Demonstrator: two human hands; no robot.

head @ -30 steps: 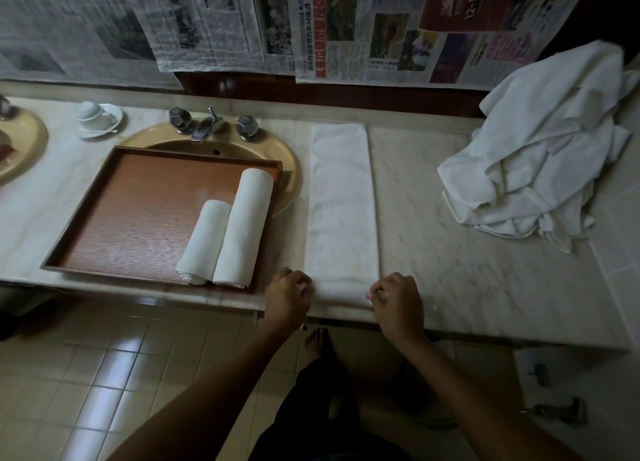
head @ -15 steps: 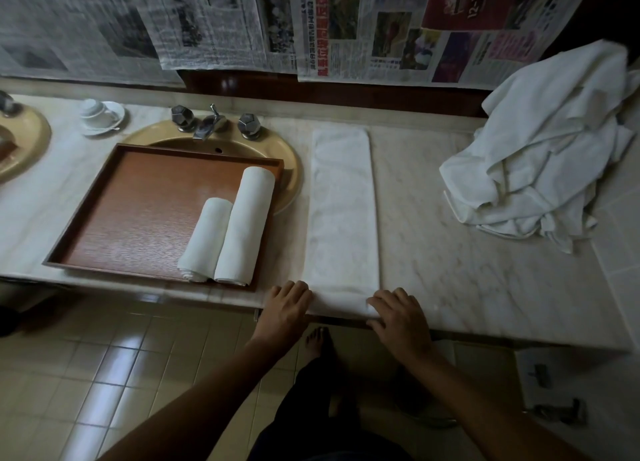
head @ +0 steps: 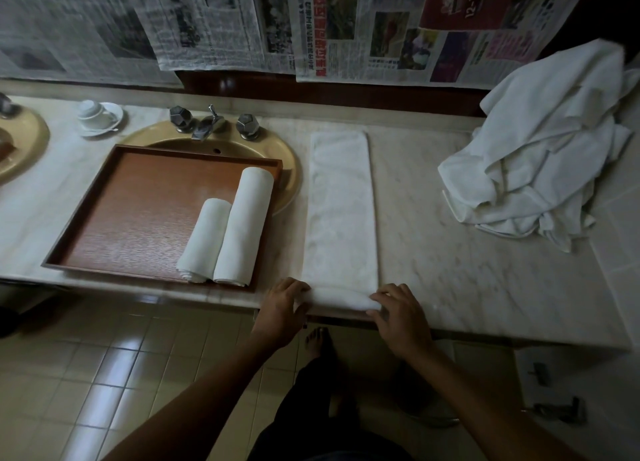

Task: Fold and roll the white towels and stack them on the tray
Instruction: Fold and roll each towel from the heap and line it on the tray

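Observation:
A long folded white towel (head: 341,211) lies flat on the marble counter (head: 467,273), running away from me. Its near end is turned up into a small roll (head: 337,296) at the counter's front edge. My left hand (head: 284,310) grips the roll's left end and my right hand (head: 400,313) grips its right end, fingers curled over the top. A brown wooden tray (head: 138,211) sits to the left over a sink. Two rolled white towels (head: 227,233) lie side by side at the tray's right side.
A heap of loose white towels (head: 540,149) lies at the counter's far right. A tan sink (head: 287,169) with a tap (head: 207,126) sits behind the tray. A white cup on a saucer (head: 98,116) stands at the back left. Newspaper covers the wall.
Both hands have uncurled from fists at the towel's near end and pushed forward, and that end has turned over into a small roll. The view shifted slightly.

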